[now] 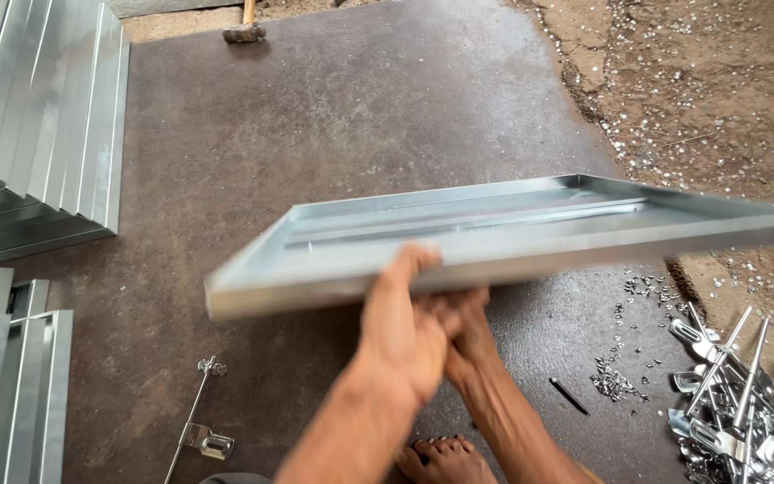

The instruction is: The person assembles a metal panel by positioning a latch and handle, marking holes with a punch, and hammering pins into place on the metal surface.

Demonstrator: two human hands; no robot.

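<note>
A shallow galvanized sheet-metal tray (459,224) with folded-up rims is lifted above the dark floor mat (315,116), tilted with its right end reaching past the frame edge. My left hand (400,327) grips the tray's near rim, thumb over the top edge. My right hand (469,327) is pressed against the left one just under the same rim and holds it too. My bare foot (445,459) shows below the hands.
Stacked metal trays (42,116) lie at the left, with more (11,385) at the lower left. A hammer (244,31) rests at the mat's far edge. A rod with a latch (199,421), a black marker (569,395), metal scraps (615,381) and a heap of latch bolts (736,394) lie nearby.
</note>
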